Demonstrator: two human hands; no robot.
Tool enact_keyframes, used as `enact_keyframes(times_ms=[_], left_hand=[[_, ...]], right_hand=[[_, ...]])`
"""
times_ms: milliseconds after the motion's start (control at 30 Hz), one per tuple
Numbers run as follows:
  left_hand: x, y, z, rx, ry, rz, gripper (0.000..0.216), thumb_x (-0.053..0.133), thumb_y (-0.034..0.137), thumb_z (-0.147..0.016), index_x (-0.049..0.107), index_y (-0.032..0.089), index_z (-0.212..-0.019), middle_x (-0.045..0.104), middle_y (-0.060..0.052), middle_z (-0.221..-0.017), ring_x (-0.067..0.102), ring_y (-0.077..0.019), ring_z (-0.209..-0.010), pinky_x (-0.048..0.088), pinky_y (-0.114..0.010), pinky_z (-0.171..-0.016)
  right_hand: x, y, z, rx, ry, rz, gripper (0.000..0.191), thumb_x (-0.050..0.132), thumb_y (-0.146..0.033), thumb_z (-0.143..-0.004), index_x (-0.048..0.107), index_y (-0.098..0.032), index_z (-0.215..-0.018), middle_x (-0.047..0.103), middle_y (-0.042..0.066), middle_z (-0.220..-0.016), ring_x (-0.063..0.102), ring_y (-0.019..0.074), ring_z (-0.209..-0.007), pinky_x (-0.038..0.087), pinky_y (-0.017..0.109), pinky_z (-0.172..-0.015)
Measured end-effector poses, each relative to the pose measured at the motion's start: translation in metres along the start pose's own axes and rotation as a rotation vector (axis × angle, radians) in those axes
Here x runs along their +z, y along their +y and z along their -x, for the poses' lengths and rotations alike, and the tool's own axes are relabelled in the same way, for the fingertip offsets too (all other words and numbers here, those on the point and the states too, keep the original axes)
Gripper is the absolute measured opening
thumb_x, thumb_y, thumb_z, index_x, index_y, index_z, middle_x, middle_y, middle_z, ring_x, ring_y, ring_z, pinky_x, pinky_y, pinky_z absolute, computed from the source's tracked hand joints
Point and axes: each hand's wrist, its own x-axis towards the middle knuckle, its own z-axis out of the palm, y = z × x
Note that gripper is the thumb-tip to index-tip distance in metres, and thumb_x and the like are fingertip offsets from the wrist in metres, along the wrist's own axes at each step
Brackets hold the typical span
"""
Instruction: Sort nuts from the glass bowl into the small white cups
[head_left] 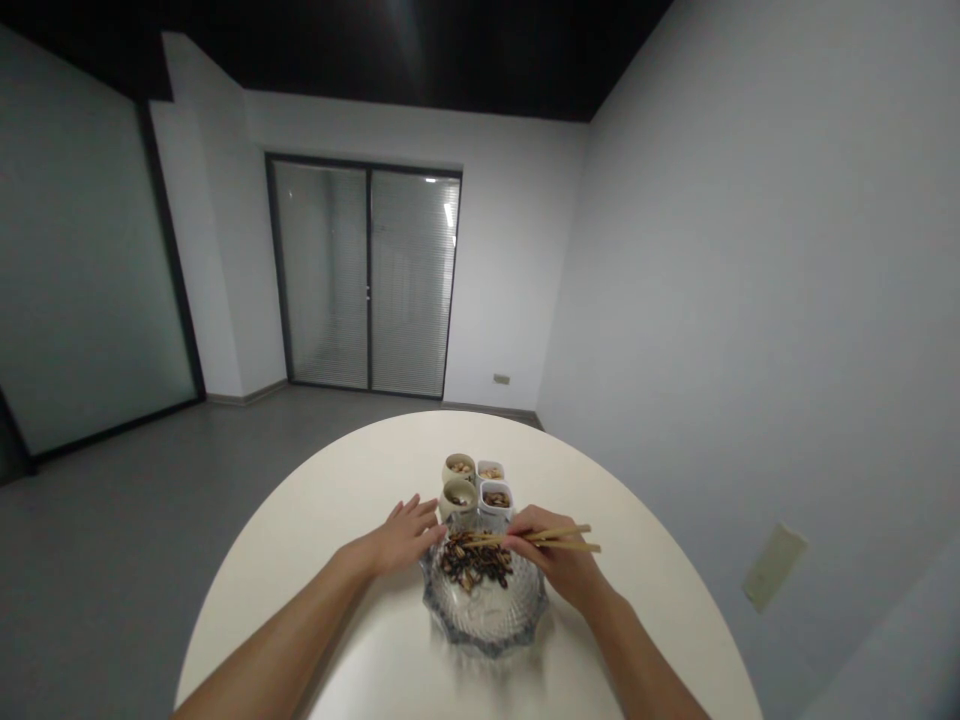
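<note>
A clear glass bowl (487, 615) sits on the round white table (315, 560), with a heap of dark seeds and nuts (474, 562) in its far half. My right hand (559, 560) is closed round a pair of wooden chopsticks (536, 540), whose tips reach left into the heap. My left hand (405, 535) lies flat on the table with fingers stretched out, touching the bowl's left rim. Just beyond the bowl stand two round cream cups (458, 490) and two small square white cups (495, 492), each holding a few pieces.
The table's far edge curves round behind the cups. A grey floor, a glass partition (82, 280) on the left and a double glass door (367, 280) lie beyond. A plain wall (750, 300) runs close along the right side.
</note>
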Motion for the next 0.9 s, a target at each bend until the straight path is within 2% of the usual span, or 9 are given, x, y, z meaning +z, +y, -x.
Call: enact_keyframes(times_ms=[367, 633, 800, 900], left_hand=[[-0.001, 0.001, 0.000, 0.001, -0.006, -0.034, 0.056, 0.020, 0.058, -0.105, 0.051, 0.028, -0.140, 0.025, -0.006, -0.159, 0.011, -0.0356, -0.147, 0.009, -0.058, -0.115], [0.002, -0.003, 0.000, 0.002, 0.001, 0.010, 0.060, 0.020, 0.061, -0.104, 0.048, 0.026, -0.143, 0.024, -0.008, -0.160, 0.010, -0.0364, -0.146, 0.008, -0.058, -0.115], [0.003, -0.005, 0.000, 0.020, 0.007, -0.011, 0.057, 0.019, 0.060, -0.104, 0.049, 0.030, -0.141, 0.025, -0.006, -0.160, 0.011, -0.0362, -0.146, 0.010, -0.060, -0.114], [0.003, -0.005, 0.001, 0.018, 0.004, -0.032, 0.057, 0.018, 0.060, -0.105, 0.050, 0.029, -0.140, 0.026, -0.006, -0.159, 0.012, -0.0362, -0.146, 0.011, -0.059, -0.114]], right_hand=[[-0.002, -0.006, -0.002, -0.101, -0.014, 0.122, 0.017, 0.062, -0.033, -0.094, 0.071, -0.021, -0.085, 0.067, 0.002, -0.075, 0.062, 0.0166, -0.068, 0.047, 0.026, -0.063], [-0.003, -0.002, 0.000, -0.081, 0.082, 0.107, 0.015, 0.064, -0.033, -0.093, 0.072, -0.022, -0.086, 0.067, 0.002, -0.075, 0.062, 0.0161, -0.067, 0.046, 0.027, -0.062], [-0.004, 0.001, 0.001, -0.055, 0.109, 0.093, 0.012, 0.066, -0.030, -0.092, 0.072, -0.023, -0.085, 0.067, 0.002, -0.073, 0.061, 0.0157, -0.066, 0.046, 0.026, -0.061], [-0.005, 0.004, 0.001, -0.060, 0.186, 0.045, 0.010, 0.067, -0.029, -0.090, 0.072, -0.023, -0.085, 0.067, 0.001, -0.072, 0.060, 0.0159, -0.065, 0.046, 0.027, -0.060]])
